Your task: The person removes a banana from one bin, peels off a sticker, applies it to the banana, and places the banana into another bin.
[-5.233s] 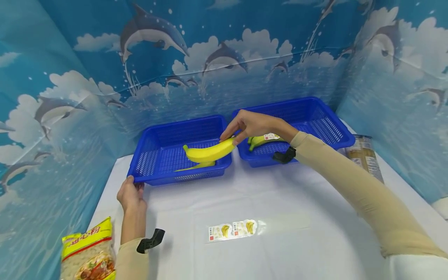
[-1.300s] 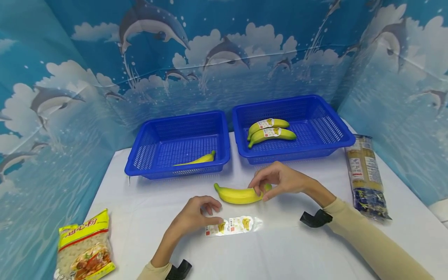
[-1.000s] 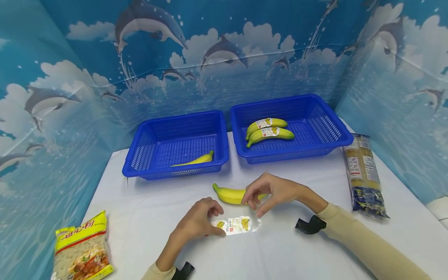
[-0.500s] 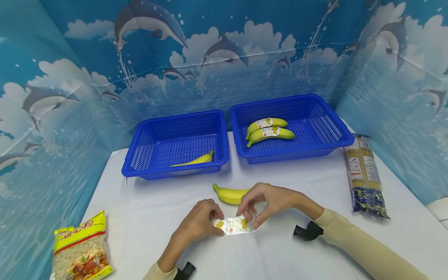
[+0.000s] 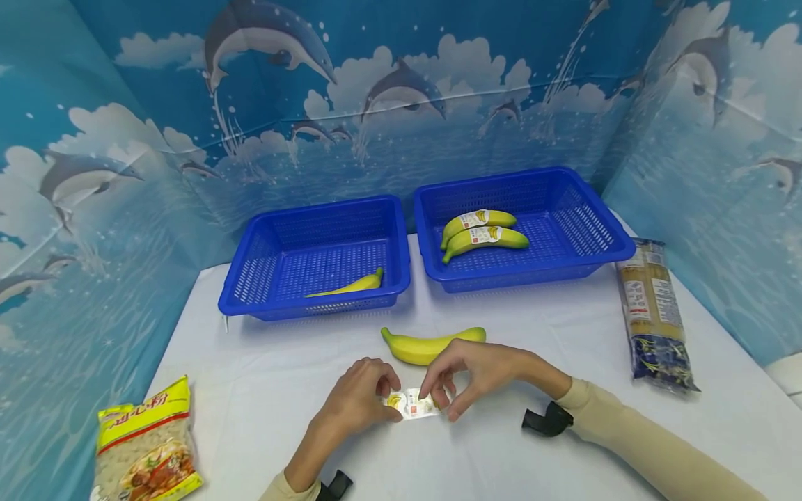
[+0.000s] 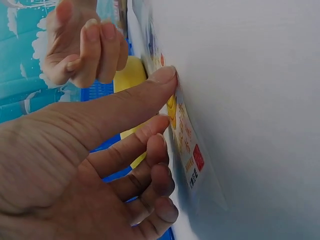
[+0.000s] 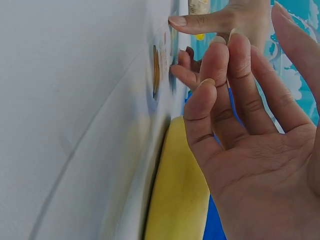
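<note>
A short clear strip with two banana-print stickers [image 5: 413, 405] lies flat on the white table. My left hand [image 5: 358, 396] rests at its left end; in the left wrist view the thumb [image 6: 162, 75] presses on the strip and the index fingertip touches it, with a gap between them. My right hand [image 5: 473, 372] hovers close over the strip's right end, fingers loosely bent and thumb apart, holding nothing in the right wrist view. Just beyond the hands lies a yellow banana [image 5: 416, 349], partly behind my right hand in the head view.
Behind, the left blue basket [image 5: 250, 303] holds a yellow banana [image 5: 360, 284]; the right blue basket [image 5: 539, 268] holds two greenish bananas [image 5: 495, 237] with stickers. A yellow-topped food bag [image 5: 150, 445] lies at left, a noodle packet [image 5: 654, 313] at right. A dolphin curtain [image 5: 401, 139] surrounds the table.
The banana has gone from my right hand over the left basket to the table, and my left hand from that basket's rim to the strip. Lately my right hand slid leftward over the strip.
</note>
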Tool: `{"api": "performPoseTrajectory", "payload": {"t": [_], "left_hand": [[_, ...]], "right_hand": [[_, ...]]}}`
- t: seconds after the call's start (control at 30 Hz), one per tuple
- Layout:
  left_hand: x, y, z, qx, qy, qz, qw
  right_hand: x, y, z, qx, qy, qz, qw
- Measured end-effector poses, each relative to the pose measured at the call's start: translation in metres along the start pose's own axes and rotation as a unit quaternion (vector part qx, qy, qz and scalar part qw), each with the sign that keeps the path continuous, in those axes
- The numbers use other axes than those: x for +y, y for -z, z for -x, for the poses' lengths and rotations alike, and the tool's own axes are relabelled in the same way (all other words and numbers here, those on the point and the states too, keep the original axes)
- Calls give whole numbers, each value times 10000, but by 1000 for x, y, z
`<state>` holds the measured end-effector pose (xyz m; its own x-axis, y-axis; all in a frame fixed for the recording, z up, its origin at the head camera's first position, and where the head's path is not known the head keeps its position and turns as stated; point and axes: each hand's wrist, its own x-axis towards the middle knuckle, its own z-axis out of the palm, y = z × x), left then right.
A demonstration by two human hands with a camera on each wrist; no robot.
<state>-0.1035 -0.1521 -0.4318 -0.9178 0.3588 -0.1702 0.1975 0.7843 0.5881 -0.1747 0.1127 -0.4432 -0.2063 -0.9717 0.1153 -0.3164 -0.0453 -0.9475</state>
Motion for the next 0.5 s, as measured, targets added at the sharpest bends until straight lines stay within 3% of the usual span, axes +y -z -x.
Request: {"api": "performPoseTrajectory", "payload": {"t": [0.3,0.5], "left_hand": [[-1,-1,0,28,-206,-189,9996],[1,1,3,-90,-365,-129,9992]], "right_hand": [[1,-3,-1,4,-264,78,9996],[3,-4,-2,185,13,429,9989]]}}
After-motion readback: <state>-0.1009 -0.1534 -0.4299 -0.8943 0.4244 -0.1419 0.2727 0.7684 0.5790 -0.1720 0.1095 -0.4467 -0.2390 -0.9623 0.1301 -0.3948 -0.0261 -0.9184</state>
